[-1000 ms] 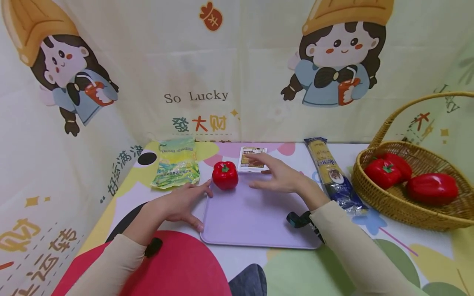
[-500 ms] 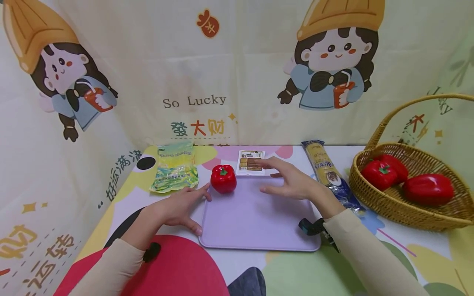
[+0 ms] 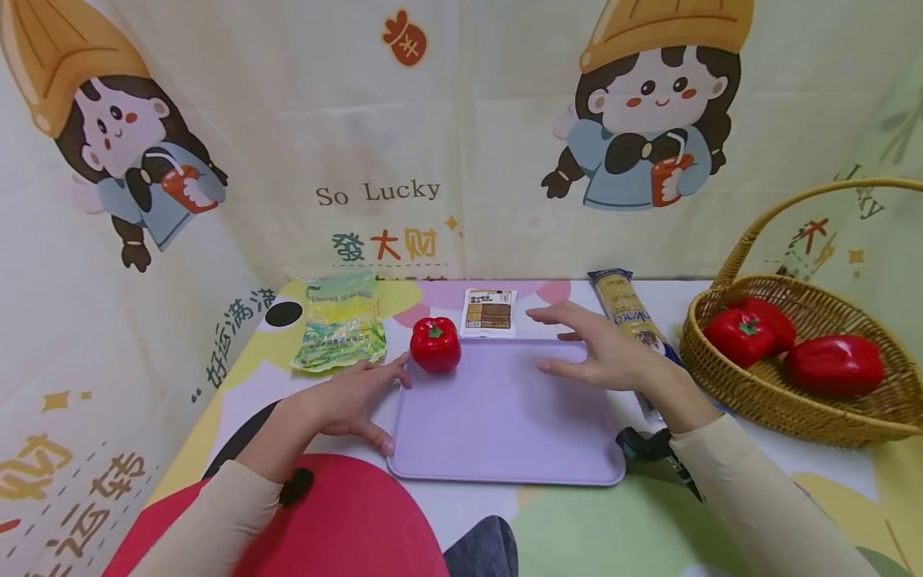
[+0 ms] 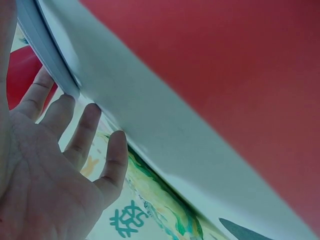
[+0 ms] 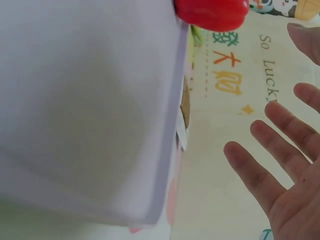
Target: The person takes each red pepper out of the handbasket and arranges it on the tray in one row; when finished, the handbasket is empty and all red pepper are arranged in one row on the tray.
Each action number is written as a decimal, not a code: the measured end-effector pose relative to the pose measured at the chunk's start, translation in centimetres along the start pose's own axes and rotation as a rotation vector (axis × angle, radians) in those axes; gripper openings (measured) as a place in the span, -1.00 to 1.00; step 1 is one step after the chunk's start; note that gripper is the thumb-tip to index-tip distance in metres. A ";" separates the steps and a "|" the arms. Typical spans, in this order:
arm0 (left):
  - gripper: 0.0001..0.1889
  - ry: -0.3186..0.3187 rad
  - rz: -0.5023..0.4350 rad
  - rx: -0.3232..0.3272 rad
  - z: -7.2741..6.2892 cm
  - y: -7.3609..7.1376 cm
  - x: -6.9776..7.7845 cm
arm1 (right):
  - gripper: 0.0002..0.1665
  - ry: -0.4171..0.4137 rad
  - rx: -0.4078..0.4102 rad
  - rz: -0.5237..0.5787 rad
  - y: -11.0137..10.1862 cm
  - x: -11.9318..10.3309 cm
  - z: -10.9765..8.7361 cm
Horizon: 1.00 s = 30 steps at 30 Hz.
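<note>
A red bell pepper (image 3: 436,346) sits on the far left corner of a lilac tray (image 3: 505,425). My left hand (image 3: 346,405) is spread along the tray's left edge, thumb and fingertips right at the rim; in the left wrist view the fingers (image 4: 82,135) are relaxed and apart beside the tray's edge (image 4: 47,45). Over the right part of the tray, my right hand (image 3: 609,353) hovers with nothing in it. Its fingers (image 5: 280,145) are spread in the right wrist view, away from the tray surface (image 5: 90,100) and the bell pepper (image 5: 215,12).
Behind the tray lies a small white and brown packet (image 3: 489,312). A green-yellow bag (image 3: 342,324) lies at the back left. On the right, a long blue and yellow pasta packet (image 3: 623,300), partly behind my right hand, lies near a wicker basket (image 3: 721,393) holding red peppers (image 3: 832,367).
My right hand has moved rightward, away from the bell pepper and the small packet, which shows fully now. The left hand keeps its place at the tray; the bell pepper stays put.
</note>
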<state>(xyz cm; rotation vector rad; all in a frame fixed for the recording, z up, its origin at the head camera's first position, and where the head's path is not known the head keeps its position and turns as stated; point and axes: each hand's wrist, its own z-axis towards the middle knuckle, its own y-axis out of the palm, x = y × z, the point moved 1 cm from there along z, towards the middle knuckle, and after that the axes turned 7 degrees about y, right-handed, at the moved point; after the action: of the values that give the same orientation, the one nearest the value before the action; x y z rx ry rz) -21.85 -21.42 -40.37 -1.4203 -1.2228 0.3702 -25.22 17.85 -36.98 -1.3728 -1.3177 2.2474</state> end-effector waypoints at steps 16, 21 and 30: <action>-0.02 -0.006 -0.016 -0.007 -0.1 0.2 0.2 | -0.23 -0.028 0.056 -0.079 -1.3 0.9 -3.6; -0.01 -0.016 -0.011 -0.006 0.0 0.2 0.2 | -0.22 -0.026 0.096 -0.127 -2.1 1.2 -4.7; -0.03 0.012 -0.001 -0.005 0.0 -0.1 0.2 | -0.21 0.005 0.150 -0.215 -4.3 1.4 -6.8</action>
<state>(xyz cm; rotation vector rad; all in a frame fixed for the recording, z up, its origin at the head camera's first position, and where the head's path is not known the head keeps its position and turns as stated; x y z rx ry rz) -21.85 -21.25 -40.16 -1.4237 -1.2155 0.3574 -21.69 25.09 -35.74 -1.1283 -1.2038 2.1481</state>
